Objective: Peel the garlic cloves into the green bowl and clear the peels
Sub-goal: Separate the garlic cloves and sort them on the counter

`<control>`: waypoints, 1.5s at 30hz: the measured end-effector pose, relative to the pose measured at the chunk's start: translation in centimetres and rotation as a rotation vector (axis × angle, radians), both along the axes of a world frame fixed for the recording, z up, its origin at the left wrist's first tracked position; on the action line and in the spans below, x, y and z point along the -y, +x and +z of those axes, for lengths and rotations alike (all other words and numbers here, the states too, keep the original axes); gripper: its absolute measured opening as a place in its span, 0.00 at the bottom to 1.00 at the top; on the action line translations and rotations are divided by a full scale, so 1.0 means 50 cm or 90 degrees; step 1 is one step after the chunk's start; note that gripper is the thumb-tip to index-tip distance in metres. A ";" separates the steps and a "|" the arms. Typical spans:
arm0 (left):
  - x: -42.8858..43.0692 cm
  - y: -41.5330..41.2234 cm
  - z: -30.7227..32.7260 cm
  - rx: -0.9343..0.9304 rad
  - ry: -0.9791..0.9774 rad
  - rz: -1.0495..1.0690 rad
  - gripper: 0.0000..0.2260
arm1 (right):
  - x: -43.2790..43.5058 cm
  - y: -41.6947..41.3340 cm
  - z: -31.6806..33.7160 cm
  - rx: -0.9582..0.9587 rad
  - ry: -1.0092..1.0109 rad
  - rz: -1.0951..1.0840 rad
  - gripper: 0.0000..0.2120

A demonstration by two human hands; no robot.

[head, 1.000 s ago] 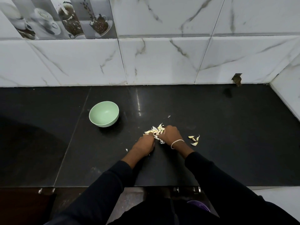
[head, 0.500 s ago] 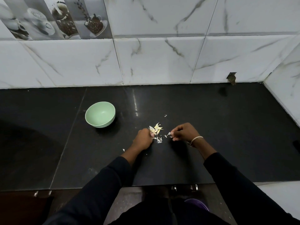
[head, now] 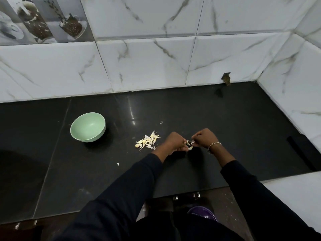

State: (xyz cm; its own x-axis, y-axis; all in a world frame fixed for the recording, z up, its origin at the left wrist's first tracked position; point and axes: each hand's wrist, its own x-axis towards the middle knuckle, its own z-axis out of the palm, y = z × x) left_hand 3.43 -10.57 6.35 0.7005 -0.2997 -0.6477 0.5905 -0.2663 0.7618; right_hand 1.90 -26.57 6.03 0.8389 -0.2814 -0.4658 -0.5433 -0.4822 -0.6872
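A pale green bowl (head: pixel 88 126) stands on the black counter (head: pixel 225 122), left of centre; nothing shows inside it. A small heap of garlic cloves and papery peels (head: pixel 147 140) lies to its right. Just right of the heap, my left hand (head: pixel 174 142) and my right hand (head: pixel 204 138) meet with curled fingers. Between them they pinch a few garlic cloves (head: pixel 189 145), some pale pieces poking out below the fingers. A silver bracelet circles the right wrist.
Loose peel scraps lie at the back (head: pixel 161 122) and near the front left (head: pixel 118 164). White marble wall tiles (head: pixel 147 66) close the back and right side. The counter's front edge runs just below my forearms, with a purple object (head: pixel 203 213) under it.
My hands have moved right, away from the heap, which now lies uncovered at their left. They have come together on a few cloves. The view has shifted too.
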 end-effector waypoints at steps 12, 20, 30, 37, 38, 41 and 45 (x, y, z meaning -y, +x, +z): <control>-0.026 0.011 0.017 -0.019 -0.027 0.075 0.08 | -0.016 0.001 0.025 0.054 -0.057 -0.019 0.07; -0.233 0.046 -0.019 0.251 0.213 0.114 0.10 | -0.101 0.034 0.029 0.144 -0.002 0.095 0.05; -0.331 0.021 -0.052 0.393 0.467 -0.092 0.17 | -0.257 0.099 -0.005 0.140 -0.176 0.472 0.13; -0.309 0.015 -0.058 0.449 0.501 -0.143 0.13 | -0.275 0.097 -0.026 0.126 -0.315 0.564 0.06; -0.310 0.017 -0.055 0.454 0.503 -0.150 0.11 | -0.274 0.096 -0.031 0.131 -0.322 0.566 0.05; -0.314 0.021 -0.048 0.452 0.500 -0.154 0.07 | -0.270 0.088 -0.040 0.145 -0.354 0.593 0.04; -0.324 0.026 -0.041 0.421 0.473 -0.120 0.06 | -0.267 0.087 -0.039 0.139 -0.378 0.615 0.02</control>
